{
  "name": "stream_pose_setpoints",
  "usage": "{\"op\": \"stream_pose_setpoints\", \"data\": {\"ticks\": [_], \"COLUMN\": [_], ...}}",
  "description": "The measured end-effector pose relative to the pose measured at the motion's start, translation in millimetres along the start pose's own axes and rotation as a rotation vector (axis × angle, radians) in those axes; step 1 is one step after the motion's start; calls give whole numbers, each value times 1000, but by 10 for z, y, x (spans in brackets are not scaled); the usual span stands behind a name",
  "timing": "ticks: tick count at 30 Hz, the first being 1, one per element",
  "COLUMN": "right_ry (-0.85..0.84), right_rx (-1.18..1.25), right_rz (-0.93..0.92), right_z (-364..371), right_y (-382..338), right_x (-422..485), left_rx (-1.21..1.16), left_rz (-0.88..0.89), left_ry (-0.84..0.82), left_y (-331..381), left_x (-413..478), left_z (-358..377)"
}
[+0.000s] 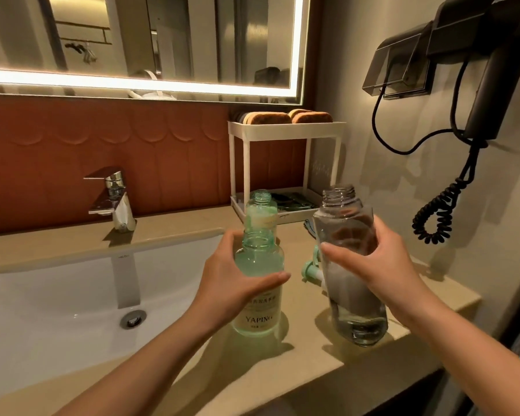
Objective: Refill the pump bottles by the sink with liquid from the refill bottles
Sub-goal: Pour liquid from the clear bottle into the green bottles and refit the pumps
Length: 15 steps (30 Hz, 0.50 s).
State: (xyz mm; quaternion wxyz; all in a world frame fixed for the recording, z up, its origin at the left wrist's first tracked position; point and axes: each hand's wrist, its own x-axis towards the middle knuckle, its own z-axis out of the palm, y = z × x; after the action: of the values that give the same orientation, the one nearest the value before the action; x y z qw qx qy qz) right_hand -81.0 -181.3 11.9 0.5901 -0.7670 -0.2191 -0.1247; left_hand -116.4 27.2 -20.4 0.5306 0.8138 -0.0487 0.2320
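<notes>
The left hand (pixel 230 274) curls round the shoulder of an uncapped green bottle (pixel 257 313) standing on the worktop (pixel 297 370) beside the sink (pixel 57 295), apparently to steady it for filling. The right hand (pixel 382 262) grips a tilted, open clear bottle (pixel 357 310) just beside it, seemingly ready to pour. A green pump head (pixel 309 270) lies half hidden between them, and it is unclear whether the clear bottle's base touches the worktop.

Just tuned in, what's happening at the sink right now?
The person's left hand grips a green YAPING bottle standing on the counter, neck open. The right hand holds a clear bottle, also uncapped, roughly upright beside it. A second open green bottle stands behind, and a green pump head lies between the two held bottles. Nothing is being poured yet.
</notes>
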Motion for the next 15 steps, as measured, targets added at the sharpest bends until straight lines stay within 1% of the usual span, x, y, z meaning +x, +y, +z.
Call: {"op": "stream_pose_setpoints", "data": {"ticks": [4,9,15], "right_ry": [-63,-130,-211], "right_rx": [-39,-123,-258], "right_rz": [-28,-68,-144], "right_z": [97,220,354], "right_y": [-46,-71,-150], "right_x": [-184,-349,-413], "left_rx": [37,42,-17], "left_rz": [12,25,48], "left_ry": [4,51,93], "left_y": [-52,-101,-133], "left_x": [-322,-530,-675], "left_z": [-111,-214,-210]}}
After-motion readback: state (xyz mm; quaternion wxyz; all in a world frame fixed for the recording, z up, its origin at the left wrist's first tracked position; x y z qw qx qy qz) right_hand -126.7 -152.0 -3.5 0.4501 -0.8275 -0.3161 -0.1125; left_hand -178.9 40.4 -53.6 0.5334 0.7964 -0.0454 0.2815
